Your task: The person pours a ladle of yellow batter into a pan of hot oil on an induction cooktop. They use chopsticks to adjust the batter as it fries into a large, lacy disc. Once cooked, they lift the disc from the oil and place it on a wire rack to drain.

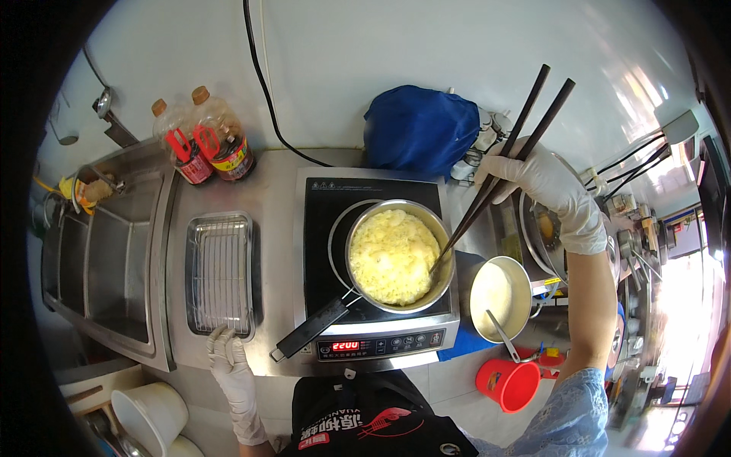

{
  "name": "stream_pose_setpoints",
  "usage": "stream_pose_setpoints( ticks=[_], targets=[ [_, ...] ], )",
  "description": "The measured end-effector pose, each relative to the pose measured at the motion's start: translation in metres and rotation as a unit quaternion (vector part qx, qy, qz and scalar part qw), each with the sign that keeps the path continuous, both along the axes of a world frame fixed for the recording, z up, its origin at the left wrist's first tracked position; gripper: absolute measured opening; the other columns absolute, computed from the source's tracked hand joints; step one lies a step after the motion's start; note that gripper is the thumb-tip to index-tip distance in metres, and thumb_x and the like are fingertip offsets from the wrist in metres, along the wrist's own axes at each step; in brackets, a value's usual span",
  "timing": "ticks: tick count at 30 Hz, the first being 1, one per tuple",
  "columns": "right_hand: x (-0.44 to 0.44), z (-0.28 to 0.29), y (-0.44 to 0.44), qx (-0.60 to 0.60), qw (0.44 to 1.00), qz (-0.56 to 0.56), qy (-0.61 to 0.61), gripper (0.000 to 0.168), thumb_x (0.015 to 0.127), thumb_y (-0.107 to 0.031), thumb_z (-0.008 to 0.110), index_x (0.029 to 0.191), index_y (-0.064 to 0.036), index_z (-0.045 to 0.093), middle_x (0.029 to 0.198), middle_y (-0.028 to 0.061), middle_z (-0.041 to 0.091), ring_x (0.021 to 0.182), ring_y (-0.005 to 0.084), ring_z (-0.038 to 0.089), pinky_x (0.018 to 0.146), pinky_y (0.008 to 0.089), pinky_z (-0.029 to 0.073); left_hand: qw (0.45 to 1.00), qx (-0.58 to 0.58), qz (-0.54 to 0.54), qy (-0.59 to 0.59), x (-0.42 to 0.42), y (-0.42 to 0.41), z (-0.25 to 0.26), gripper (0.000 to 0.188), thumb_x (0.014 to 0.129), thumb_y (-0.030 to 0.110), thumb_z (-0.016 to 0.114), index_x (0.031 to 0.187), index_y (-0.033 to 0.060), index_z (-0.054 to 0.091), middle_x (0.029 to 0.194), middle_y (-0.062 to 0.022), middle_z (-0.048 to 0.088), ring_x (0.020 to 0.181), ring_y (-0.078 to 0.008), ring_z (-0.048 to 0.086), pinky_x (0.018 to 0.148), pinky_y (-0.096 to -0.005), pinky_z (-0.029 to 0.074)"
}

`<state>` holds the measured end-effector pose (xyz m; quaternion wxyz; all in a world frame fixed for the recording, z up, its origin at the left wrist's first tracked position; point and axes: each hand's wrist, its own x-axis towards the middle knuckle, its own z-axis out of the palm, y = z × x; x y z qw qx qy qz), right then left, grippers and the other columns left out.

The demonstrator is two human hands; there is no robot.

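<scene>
My right hand point(528, 171), in a white glove, holds a pair of long dark chopsticks point(502, 165). Their tips dip into the right side of a steel saucepan point(448, 274) filled with yellow, frothy food point(391, 257). The pan stands on a black induction cooktop point(322, 228), its black handle point(314, 328) pointing to the lower left. My left hand point(228, 348), also gloved, rests at the near edge of a steel tray with a wire rack point(223, 268); whether its fingers grip the rim I cannot tell. Right of the cooktop is a pot point(524, 285) of pale contents with a spoon point(502, 334).
Two sauce bottles point(225, 143) with red handles stand at the back, near a steel sink point(120, 268) at left. A blue cloth bundle point(420, 128) lies behind the cooktop. Below are a red bucket point(497, 380) and a white bucket point(157, 411). A round lidded vessel point(534, 228) stands at right.
</scene>
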<state>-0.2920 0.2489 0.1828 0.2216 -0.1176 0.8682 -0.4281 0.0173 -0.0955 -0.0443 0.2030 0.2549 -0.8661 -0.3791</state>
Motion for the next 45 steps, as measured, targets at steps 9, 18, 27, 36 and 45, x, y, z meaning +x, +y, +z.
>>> stream_pose_setpoints(
  ticks=[9, 18, 27, 36, 45],
  targets=[
    [0.061, 0.028, 0.048, -0.095, 0.98, -0.134, 0.114, 0.02, 0.088, -0.018, 0.06, 0.09, 0.0, 0.067, 0.085, 0.0092, 0.068, 0.079, 0.017, 0.066, 0.072, 0.0293, 0.054, 0.998, 0.029, -0.049, 0.014, -0.01, -0.004, 0.004, 0.014, 0.09, 0.007, 0.058, 0.101, -0.0004, 0.06, 0.11, -0.0121, 0.056, 0.103, -0.0248, 0.054, 0.092, -0.0341, 0.042],
    [0.21, -0.047, 0.059, -0.061, 0.929, -0.174, 0.322, 0.019, 0.081, -0.001, 0.063, 0.099, 0.0, 0.068, 0.098, 0.0125, 0.069, 0.089, 0.0212, 0.066, 0.086, 0.0325, 0.05, 0.993, 0.046, -0.104, 0.006, -0.035, 0.009, 0.006, 0.016, 0.087, 0.007, 0.061, 0.102, 0.0022, 0.061, 0.112, -0.0113, 0.056, 0.106, -0.0259, 0.054, 0.095, -0.0347, 0.041],
    [0.272, -0.104, 0.029, 0.028, 0.89, -0.088, 0.447, 0.03, 0.073, 0.003, 0.068, 0.102, 0.0, 0.065, 0.102, 0.0193, 0.066, 0.089, 0.0322, 0.067, 0.076, 0.0339, 0.055, 0.982, -0.008, -0.184, 0.04, -0.052, 0.039, 0.011, 0.016, 0.083, 0.005, 0.063, 0.099, 0.003, 0.061, 0.111, -0.0126, 0.057, 0.106, -0.0282, 0.055, 0.093, -0.0375, 0.043],
    [0.266, -0.129, 0.013, 0.052, 0.877, -0.08, 0.471, 0.039, 0.069, 0.004, 0.072, 0.107, -0.002, 0.063, 0.103, 0.0196, 0.064, 0.091, 0.0347, 0.066, 0.076, 0.037, 0.055, 0.978, -0.011, -0.199, 0.053, -0.052, 0.041, 0.015, 0.015, 0.083, 0.004, 0.063, 0.098, 0.0025, 0.061, 0.111, -0.0126, 0.058, 0.106, -0.0284, 0.055, 0.093, -0.0371, 0.043],
    [0.252, -0.15, 0.004, 0.05, 0.886, -0.054, 0.458, 0.039, 0.07, 0.001, 0.072, 0.108, -0.001, 0.063, 0.105, 0.0219, 0.063, 0.094, 0.0364, 0.065, 0.079, 0.0383, 0.055, 0.984, -0.011, -0.173, 0.031, -0.042, 0.035, 0.017, 0.016, 0.084, 0.004, 0.063, 0.1, 0.0019, 0.062, 0.111, -0.0127, 0.057, 0.107, -0.0275, 0.055, 0.094, -0.0361, 0.043]
  ],
)
